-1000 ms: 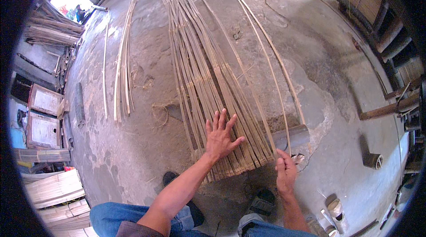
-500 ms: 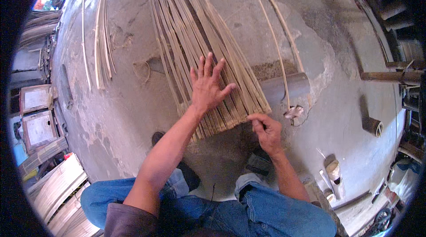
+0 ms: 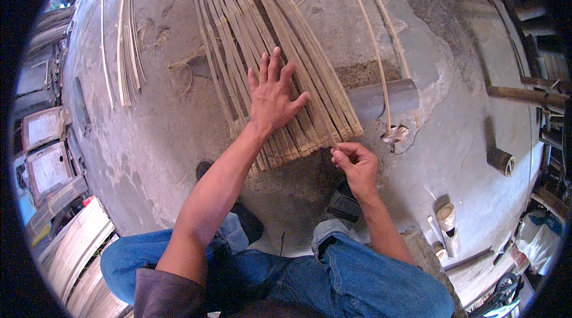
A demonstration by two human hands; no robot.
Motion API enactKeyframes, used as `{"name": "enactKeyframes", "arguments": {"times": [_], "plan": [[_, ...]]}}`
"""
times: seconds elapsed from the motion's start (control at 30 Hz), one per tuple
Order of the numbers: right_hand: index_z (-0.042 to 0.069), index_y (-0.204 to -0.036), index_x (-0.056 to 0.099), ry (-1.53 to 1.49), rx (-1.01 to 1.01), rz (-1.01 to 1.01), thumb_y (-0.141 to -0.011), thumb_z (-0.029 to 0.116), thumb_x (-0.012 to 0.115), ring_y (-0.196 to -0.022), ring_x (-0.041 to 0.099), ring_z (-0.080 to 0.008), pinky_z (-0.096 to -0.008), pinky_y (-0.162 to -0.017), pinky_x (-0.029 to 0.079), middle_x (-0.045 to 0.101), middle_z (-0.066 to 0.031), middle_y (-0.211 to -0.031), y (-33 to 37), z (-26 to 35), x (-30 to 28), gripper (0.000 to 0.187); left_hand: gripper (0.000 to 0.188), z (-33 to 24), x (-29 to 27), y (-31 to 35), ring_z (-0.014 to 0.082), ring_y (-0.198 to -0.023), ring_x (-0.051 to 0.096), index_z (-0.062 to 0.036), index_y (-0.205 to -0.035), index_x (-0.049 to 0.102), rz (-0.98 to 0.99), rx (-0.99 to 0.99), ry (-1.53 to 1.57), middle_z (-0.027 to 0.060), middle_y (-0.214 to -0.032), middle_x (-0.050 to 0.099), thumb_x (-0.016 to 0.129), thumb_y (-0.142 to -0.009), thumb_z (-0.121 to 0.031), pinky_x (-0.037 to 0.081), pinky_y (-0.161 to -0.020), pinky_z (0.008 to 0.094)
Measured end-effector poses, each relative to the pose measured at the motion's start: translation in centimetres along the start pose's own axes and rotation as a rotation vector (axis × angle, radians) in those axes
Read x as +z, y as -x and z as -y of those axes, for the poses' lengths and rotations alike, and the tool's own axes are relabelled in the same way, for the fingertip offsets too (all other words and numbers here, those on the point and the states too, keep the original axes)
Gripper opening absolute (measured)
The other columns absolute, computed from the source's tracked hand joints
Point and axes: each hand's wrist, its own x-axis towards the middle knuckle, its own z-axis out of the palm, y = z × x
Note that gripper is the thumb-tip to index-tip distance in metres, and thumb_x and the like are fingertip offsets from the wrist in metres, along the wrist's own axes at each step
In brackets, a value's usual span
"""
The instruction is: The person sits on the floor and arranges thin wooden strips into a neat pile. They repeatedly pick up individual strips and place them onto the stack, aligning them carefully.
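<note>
Long thin bamboo strips (image 3: 322,85) lie side by side in a fan on the floor, their near ends lined up and joined in an edge. My left hand (image 3: 275,97) rests on the middle of them, palm down with fingers spread. Just beyond the near edge, my right hand (image 3: 357,169) is closed, thumb and finger pinching the near end of one bamboo strip (image 3: 319,106) that runs up across the others. Under the strips, a smooth grey half-round piece (image 3: 387,99) sticks out on the right.
Loose strips (image 3: 127,50) lie on the floor at far left, and two long strips (image 3: 368,23) at far right. A short bamboo tube (image 3: 500,162) and a pale cylindrical piece (image 3: 445,218) are on the right. Pale flat slats (image 3: 74,246) are stacked at near left.
My right hand has gone from touching the near edge to pinching one strip's end. That strip now stands apart from those on its right. The left hand stays spread on the strips.
</note>
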Motion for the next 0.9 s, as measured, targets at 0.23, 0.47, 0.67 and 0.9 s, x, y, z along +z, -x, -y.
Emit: {"name": "enactKeyframes", "arguments": {"times": [0.23, 0.47, 0.67, 0.9], "plan": [[0.002, -0.09, 0.063, -0.088, 0.071, -0.145, -0.082, 0.013, 0.074, -0.071, 0.062, -0.0105, -0.0237, -0.063, 0.052, 0.067, -0.0056, -0.08, -1.4, -3.1, -0.3, 0.017, 0.081, -0.4, -0.6, 0.0, 0.0348, -0.142, 0.015, -0.0231, -0.145, 0.031, 0.008, -0.003, 0.044, 0.0119, -0.155, 0.016, 0.055, -0.08, -0.065, 0.014, -0.108, 0.0626], [0.002, -0.093, 0.063, -0.37, 0.204, -0.17, -0.079, 0.014, 0.077, -0.072, 0.062, -0.0122, -0.0253, -0.063, 0.051, 0.066, -0.0041, -0.081, -0.6, -3.2, 0.4, 0.023, 0.077, 0.0, 0.1, 0.0, 0.035, -0.142, 0.015, -0.0219, -0.143, 0.034, -0.011, -0.006, 0.046, 0.0125, -0.154, 0.018, 0.052, -0.082, -0.064, 0.012, -0.108, 0.063], [0.002, -0.103, 0.059, -0.204, 0.165, -0.099, -0.078, 0.014, 0.078, -0.07, 0.06, -0.0122, -0.0252, -0.062, 0.05, 0.064, -0.0036, -0.082, -2.2, -3.6, 0.2, 0.033, 0.076, -0.2, -0.2, 0.1, 0.0327, -0.143, 0.015, -0.0236, -0.145, 0.031, -0.006, -0.007, 0.054, 0.0106, -0.156, 0.015, 0.055, -0.083, -0.06, 0.012, -0.109, 0.0615], [0.006, -0.107, 0.057, -0.369, 0.239, 0.03, -0.082, 0.014, 0.074, -0.068, 0.056, -0.0075, -0.0211, -0.059, 0.048, 0.061, 0.0017, -0.082, -1.9, -3.6, 0.4, 0.031, 0.066, 0.2, -0.1, 0.2, 0.0321, -0.143, 0.015, -0.0238, -0.145, 0.031, 0.011, -0.021, 0.035, 0.0084, -0.156, 0.015, 0.052, -0.088, -0.049, 0.012, -0.11, 0.0596]]}}
